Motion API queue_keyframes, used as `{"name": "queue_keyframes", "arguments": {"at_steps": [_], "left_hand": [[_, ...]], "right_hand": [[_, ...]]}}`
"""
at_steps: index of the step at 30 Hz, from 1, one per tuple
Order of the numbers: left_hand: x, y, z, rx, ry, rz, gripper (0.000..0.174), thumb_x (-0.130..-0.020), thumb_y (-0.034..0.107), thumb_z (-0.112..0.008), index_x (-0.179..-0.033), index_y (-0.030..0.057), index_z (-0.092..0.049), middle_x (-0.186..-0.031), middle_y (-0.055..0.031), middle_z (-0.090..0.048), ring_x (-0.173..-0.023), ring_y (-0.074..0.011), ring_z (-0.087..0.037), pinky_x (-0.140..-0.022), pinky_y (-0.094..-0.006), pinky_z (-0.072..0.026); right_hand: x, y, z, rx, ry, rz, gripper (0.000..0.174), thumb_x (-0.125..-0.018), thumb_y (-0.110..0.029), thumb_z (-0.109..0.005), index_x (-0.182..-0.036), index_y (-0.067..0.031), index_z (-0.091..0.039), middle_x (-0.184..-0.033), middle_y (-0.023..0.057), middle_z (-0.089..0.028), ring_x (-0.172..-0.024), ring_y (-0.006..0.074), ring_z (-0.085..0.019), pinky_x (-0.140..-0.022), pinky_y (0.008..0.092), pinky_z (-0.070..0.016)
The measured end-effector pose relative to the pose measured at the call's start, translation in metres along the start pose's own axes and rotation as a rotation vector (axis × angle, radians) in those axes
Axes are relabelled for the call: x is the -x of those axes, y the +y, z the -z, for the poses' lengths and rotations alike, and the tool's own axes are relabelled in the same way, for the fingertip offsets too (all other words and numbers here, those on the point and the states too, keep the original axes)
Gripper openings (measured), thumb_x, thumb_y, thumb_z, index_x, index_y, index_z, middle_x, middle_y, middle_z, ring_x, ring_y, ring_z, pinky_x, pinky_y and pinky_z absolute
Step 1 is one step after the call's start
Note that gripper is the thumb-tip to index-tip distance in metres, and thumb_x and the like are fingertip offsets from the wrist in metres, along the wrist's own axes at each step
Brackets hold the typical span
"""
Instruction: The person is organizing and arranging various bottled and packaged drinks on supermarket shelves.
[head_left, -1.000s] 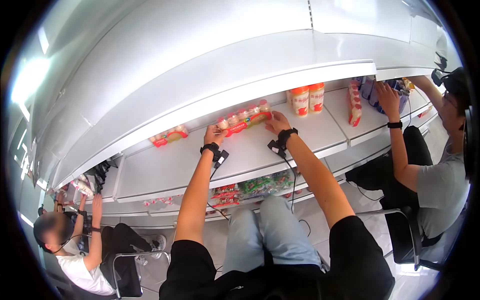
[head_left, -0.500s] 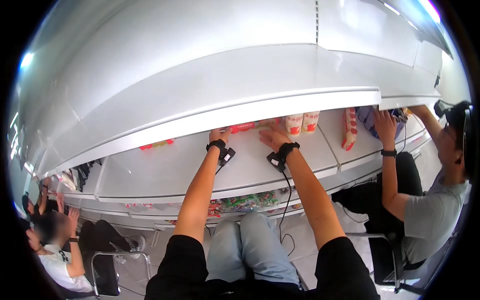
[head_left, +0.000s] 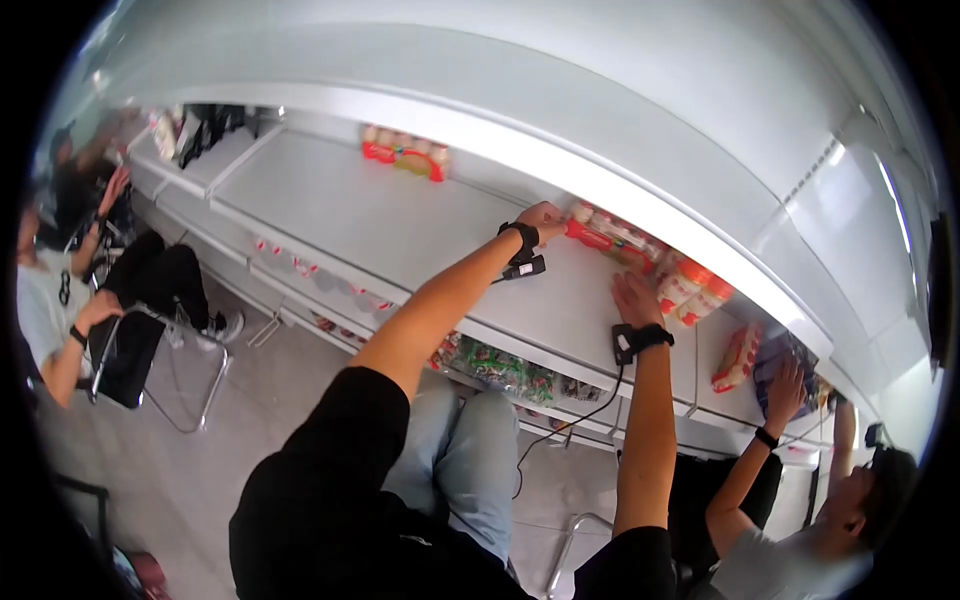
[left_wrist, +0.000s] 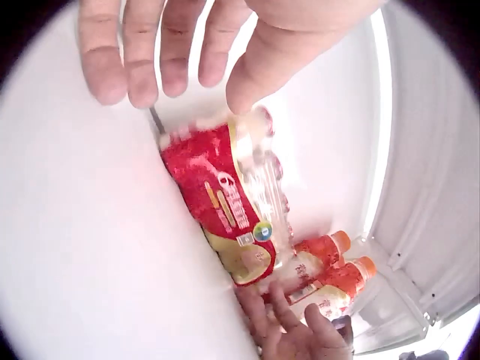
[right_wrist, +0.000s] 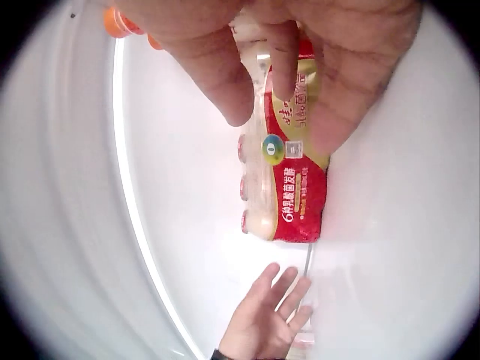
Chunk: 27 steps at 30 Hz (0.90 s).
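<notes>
A red-wrapped multipack of small drink bottles [head_left: 612,237] stands on the shelf under the overhang, its label showing in the left wrist view [left_wrist: 217,195]. At its left end is my left hand [head_left: 540,222], its fingers extended and apart from the pack in the right wrist view. My right hand [head_left: 637,300] is by the other end, fingers loosely extended; in the right wrist view they overlap the wrapper [right_wrist: 300,184]. Neither hand grips anything. Right beside the pack stand two orange-capped bottles [head_left: 685,285].
Another multipack [head_left: 405,152] stands farther left on the shelf [head_left: 380,225], and one [head_left: 737,357] to the right. An upper shelf edge [head_left: 500,140] overhangs the pack. Bagged goods [head_left: 510,368] fill a lower shelf. People sit on both sides; one reaches with a hand [head_left: 785,390] toward a purple package.
One second ago both hands held the multipack by its ends; now it stands beside the orange-capped bottles and the hands have let go. The head view has swung round and tilted.
</notes>
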<state>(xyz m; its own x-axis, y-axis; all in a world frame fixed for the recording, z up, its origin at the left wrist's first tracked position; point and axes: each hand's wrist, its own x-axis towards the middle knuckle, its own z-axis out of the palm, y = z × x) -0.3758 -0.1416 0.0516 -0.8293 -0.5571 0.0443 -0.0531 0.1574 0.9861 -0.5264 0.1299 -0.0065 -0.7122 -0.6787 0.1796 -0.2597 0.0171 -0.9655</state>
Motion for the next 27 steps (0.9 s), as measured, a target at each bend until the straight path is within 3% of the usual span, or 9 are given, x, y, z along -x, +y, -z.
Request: {"name": "queue_keyframes", "arguments": {"at_steps": [1,3,6,8,11,13,21,25,27], "left_hand": [[-0.009,-0.013,0.018,-0.122,-0.025,-0.172,0.031,-0.075,0.026,-0.071,-0.096,0.0051,-0.063,-0.086,-0.0064,-0.064,-0.079,-0.0163,-0.062,-0.068,-0.0301,-0.0522],[-0.033,-0.046,0.064,-0.078,-0.122,-0.368,0.024,-0.081,0.022,-0.067,-0.096,0.0038,-0.063,-0.085,-0.0052,-0.064,-0.071,-0.0151,-0.062,-0.063,-0.026,-0.05],[-0.017,-0.049,0.159,0.032,0.114,-0.295,0.014,-0.082,0.015,-0.064,-0.091,0.0033,-0.064,-0.075,-0.0053,-0.065,-0.071,-0.013,-0.063,-0.059,-0.0266,-0.0513],[0.001,-0.055,0.229,-0.033,0.287,-0.452,0.013,-0.08,0.016,-0.067,-0.086,0.0051,-0.063,-0.078,-0.006,-0.065,-0.075,-0.0142,-0.063,-0.067,-0.0287,-0.0516],[0.022,-0.07,0.316,-0.081,0.545,-0.144,0.039,-0.074,0.02,-0.073,-0.104,0.0058,-0.054,-0.098,-0.0105,-0.064,-0.091,-0.0193,-0.062,-0.079,-0.0307,-0.0506],[0.022,-0.092,0.359,-0.024,0.605,-0.101,0.048,-0.075,0.02,-0.072,-0.115,0.0042,-0.05,-0.112,-0.0136,-0.059,-0.104,-0.0218,-0.057,-0.087,-0.033,-0.0476],[0.004,-0.1,0.391,0.087,0.464,-0.127,0.068,-0.083,0.021,-0.064,-0.141,0.0095,-0.029,-0.145,-0.0195,-0.029,-0.136,-0.0316,-0.027,-0.107,-0.0368,-0.0296],[-0.004,-0.095,0.399,0.078,0.405,-0.11,0.07,-0.085,0.023,-0.062,-0.142,0.009,-0.026,-0.147,-0.017,-0.025,-0.136,-0.0282,-0.026,-0.108,-0.0362,-0.0269],[0.0,-0.091,0.398,0.105,0.387,-0.074,0.071,-0.084,0.024,-0.064,-0.142,0.0088,-0.026,-0.146,-0.0162,-0.028,-0.136,-0.0286,-0.027,-0.108,-0.0352,-0.0281]], "right_hand": [[-0.004,0.012,0.007,0.089,-0.009,0.044,0.048,-0.09,-0.016,-0.055,-0.134,-0.0074,-0.039,-0.132,0.0093,-0.046,-0.119,0.024,-0.048,-0.096,0.037,-0.0421],[0.017,-0.027,-0.006,-0.672,0.097,-0.287,0.047,-0.091,-0.018,-0.054,-0.135,-0.0082,-0.038,-0.132,0.0088,-0.047,-0.119,0.0236,-0.047,-0.096,0.0364,-0.0413],[0.031,-0.056,-0.024,-0.623,0.12,-0.288,0.046,-0.089,-0.018,-0.059,-0.13,-0.0079,-0.042,-0.123,0.0108,-0.051,-0.112,0.0228,-0.051,-0.096,0.0333,-0.0425],[0.028,-0.057,-0.039,-0.542,0.078,-0.275,0.046,-0.09,-0.023,-0.057,-0.131,-0.0089,-0.043,-0.126,0.0087,-0.051,-0.11,0.021,-0.051,-0.093,0.0312,-0.0424],[0.015,-0.063,-0.07,-0.461,-0.039,-0.286,0.046,-0.09,-0.024,-0.056,-0.132,-0.0105,-0.042,-0.128,0.0041,-0.05,-0.104,0.0177,-0.051,-0.085,0.0277,-0.0423],[0.012,-0.091,-0.129,-0.419,-0.108,-0.335,0.048,-0.089,-0.024,-0.057,-0.133,-0.0114,-0.042,-0.132,0.0015,-0.048,-0.096,0.0149,-0.052,-0.078,0.0258,-0.0415],[-0.052,-0.125,-0.316,-0.028,-0.393,-0.286,0.068,-0.083,-0.025,-0.062,-0.141,-0.0099,-0.032,-0.141,0.0004,-0.04,-0.09,0.0113,-0.047,-0.072,0.0237,-0.0367],[-0.077,-0.137,-0.364,0.082,-0.298,-0.294,0.079,-0.08,-0.031,-0.065,-0.145,-0.0094,-0.024,-0.147,0.0046,-0.03,-0.113,0.0203,-0.043,-0.089,0.0347,-0.0345],[-0.089,-0.135,-0.379,0.014,-0.251,-0.25,0.076,-0.08,-0.028,-0.063,-0.144,-0.0106,-0.026,-0.145,0.0024,-0.033,-0.098,0.0142,-0.044,-0.076,0.0277,-0.0347]]}}
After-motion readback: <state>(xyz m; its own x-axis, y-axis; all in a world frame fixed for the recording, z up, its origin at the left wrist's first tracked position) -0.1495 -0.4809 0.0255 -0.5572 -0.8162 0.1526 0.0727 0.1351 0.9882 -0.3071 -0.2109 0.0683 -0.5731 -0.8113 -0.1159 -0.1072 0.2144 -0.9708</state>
